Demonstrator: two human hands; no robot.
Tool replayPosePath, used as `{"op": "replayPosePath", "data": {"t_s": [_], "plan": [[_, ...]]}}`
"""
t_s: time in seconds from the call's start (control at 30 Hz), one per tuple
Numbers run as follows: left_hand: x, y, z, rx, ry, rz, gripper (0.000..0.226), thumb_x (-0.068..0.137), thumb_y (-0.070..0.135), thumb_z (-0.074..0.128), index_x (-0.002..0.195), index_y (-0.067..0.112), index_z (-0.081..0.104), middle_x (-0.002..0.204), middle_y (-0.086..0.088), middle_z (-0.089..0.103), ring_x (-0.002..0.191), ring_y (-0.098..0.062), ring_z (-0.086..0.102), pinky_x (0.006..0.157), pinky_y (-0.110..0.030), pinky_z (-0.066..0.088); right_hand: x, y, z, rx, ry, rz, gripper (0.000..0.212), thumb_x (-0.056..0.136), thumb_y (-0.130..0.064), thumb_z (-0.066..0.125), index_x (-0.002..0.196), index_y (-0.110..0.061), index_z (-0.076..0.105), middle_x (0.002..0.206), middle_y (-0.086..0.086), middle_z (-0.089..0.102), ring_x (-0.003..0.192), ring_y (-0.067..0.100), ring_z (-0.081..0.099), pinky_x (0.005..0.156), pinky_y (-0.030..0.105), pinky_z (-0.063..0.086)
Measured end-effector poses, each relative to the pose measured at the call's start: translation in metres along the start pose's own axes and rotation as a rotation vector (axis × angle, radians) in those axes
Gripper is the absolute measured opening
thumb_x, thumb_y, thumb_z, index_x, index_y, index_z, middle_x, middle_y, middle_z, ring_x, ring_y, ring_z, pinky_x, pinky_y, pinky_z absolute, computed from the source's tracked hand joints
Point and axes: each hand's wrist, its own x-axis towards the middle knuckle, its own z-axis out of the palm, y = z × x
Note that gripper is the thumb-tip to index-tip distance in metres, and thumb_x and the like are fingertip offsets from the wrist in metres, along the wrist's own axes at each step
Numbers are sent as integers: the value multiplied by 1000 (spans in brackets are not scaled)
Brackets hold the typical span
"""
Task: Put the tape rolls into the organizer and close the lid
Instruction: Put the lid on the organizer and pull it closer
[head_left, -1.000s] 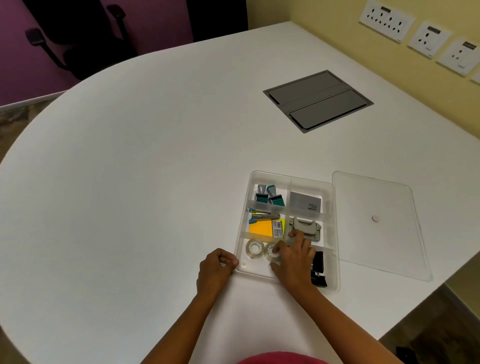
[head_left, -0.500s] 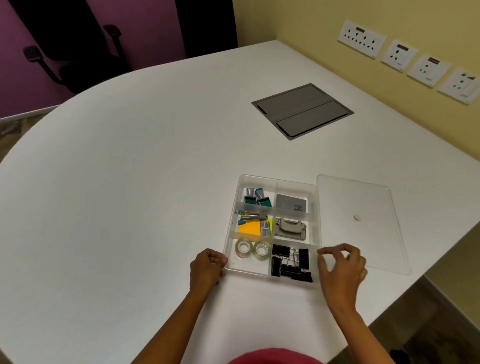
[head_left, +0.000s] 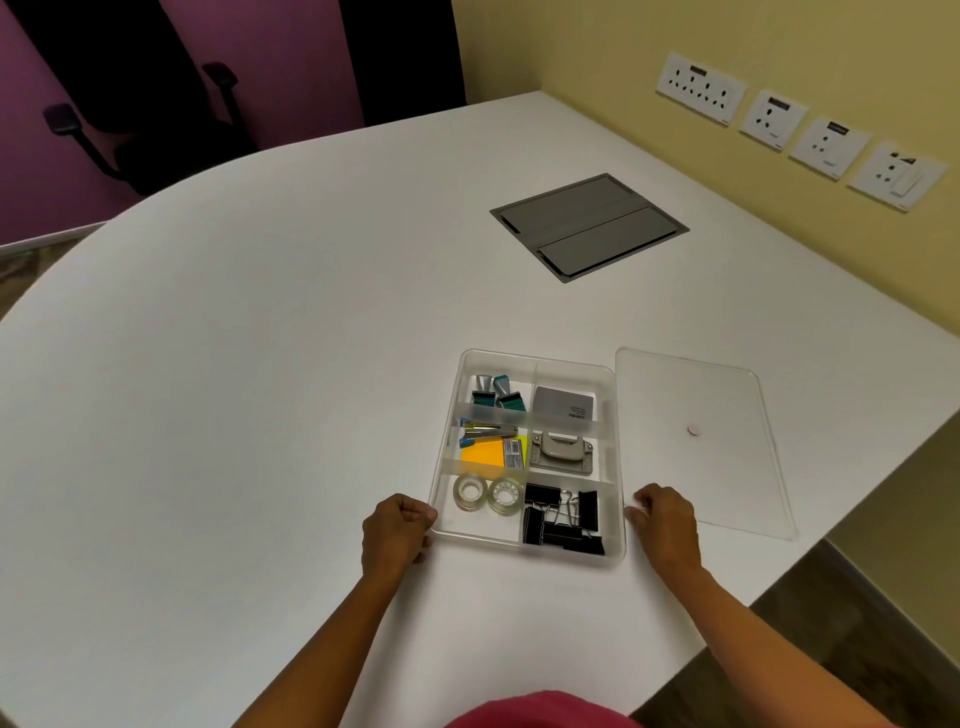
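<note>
- Left hand (head_left: 396, 535) curled into a loose fist, knuckles pressed against the near-left corner of the clear organizer (head_left: 618, 457); nothing visibly gripped inside the fingers.
- Right hand (head_left: 665, 519) curled at the organizer's near-right corner, fingertips (head_left: 635, 509) at the near-left edge of the lid (head_left: 727, 467); unclear whether that edge is actually pinched.
- Two clear tape rolls (head_left: 487, 494) lying flat, side by side, in the organizer's near-left compartment.
- Black binder clips (head_left: 563, 519) piled in the near-right compartment, just right of the rolls.
- Orange sticky notes (head_left: 483, 454) one compartment farther, with a grey hole punch (head_left: 561, 453) to their right.
- Lid flat on the white table (head_left: 260, 415), just right of the open organizer.
- Grey cable hatch (head_left: 589, 226) set into the table, far beyond the organizer.
</note>
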Motion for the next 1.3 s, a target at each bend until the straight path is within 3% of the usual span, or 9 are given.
{"op": "replayPosePath", "data": {"t_s": [0.2, 0.33, 0.43, 0.53, 0.63, 0.83, 0.97, 1.1, 1.3], "plan": [[-1, 0, 2, 3, 16, -8, 7, 85, 14, 69, 79, 14, 65, 72, -2, 66, 59, -17, 64, 48, -25, 49, 8, 0, 0, -274, -18, -192, 16, 77, 2, 70, 73, -2, 55, 72, 13, 56, 63, 29, 53, 52, 31, 35], [-1, -1, 3, 32, 31, -7, 10, 84, 16, 69, 76, 18, 64, 72, -2, 67, 64, -20, 67, 57, -32, 57, 7, 0, -2, -523, -40, -384, 46, 35, 23, 76, 60, -6, 50, 57, 9, 48, 44, 22, 45, 41, 25, 21], [-2, 1, 3, 53, 39, -13, 12, 84, 19, 69, 75, 20, 63, 73, -2, 67, 68, -23, 69, 66, -38, 60, 9, -7, -10, -534, 60, -445, 48, 27, 26, 71, 57, -4, 48, 54, 11, 45, 42, 19, 35, 42, 25, 18], [-4, 2, 4, 59, 46, -18, 13, 85, 19, 69, 74, 22, 62, 73, -3, 68, 71, -27, 71, 72, -44, 61, 13, -11, -22, -513, 147, -442, 48, 33, 26, 73, 57, -5, 46, 53, 10, 43, 49, 16, 23, 41, 24, 17], [-6, 4, 4, 67, 49, -16, 14, 86, 20, 68, 74, 22, 60, 74, -3, 68, 72, -27, 71, 74, -46, 61, 13, -22, -41, -510, 245, -453, 36, 57, 16, 80, 61, -4, 49, 54, 12, 45, 45, 18, 31, 41, 23, 20], [-8, 6, 3, 73, 57, -34, 15, 85, 20, 68, 72, 23, 61, 73, -3, 68, 72, -28, 71, 75, -46, 61, 5, -65, -99, -256, 619, -412, 9, 86, 8, 59, 81, 1, 55, 65, 17, 52, 55, 18, 36, 49, 26, 28], [-7, 7, 3, 49, 39, -51, 16, 85, 21, 69, 70, 21, 61, 73, -4, 67, 76, -31, 71, 78, -46, 60, -20, -96, -133, -125, 791, -409, 10, 92, -1, 55, 84, 4, 57, 68, 18, 54, 55, 24, 47, 52, 25, 34], [-4, 4, 3, 62, 29, -47, 12, 83, 23, 70, 73, 19, 64, 77, -7, 69, 78, -31, 70, 80, -47, 60, -55, -116, -146, 191, 744, -330, 13, 97, -11, 50, 89, 0, 52, 70, 9, 52, 55, 19, 45, 52, 12, 29], [-3, 2, 6, 170, 61, -8, 9, 85, 25, 67, 89, 17, 68, 99, -9, 70, 95, -32, 64, 81, -41, 54, -78, -122, -126, 859, 470, 49, 22, 102, -27, 36, 98, -8, 47, 77, 4, 62, 61, 15, 59, 55, 13, 47]]}}
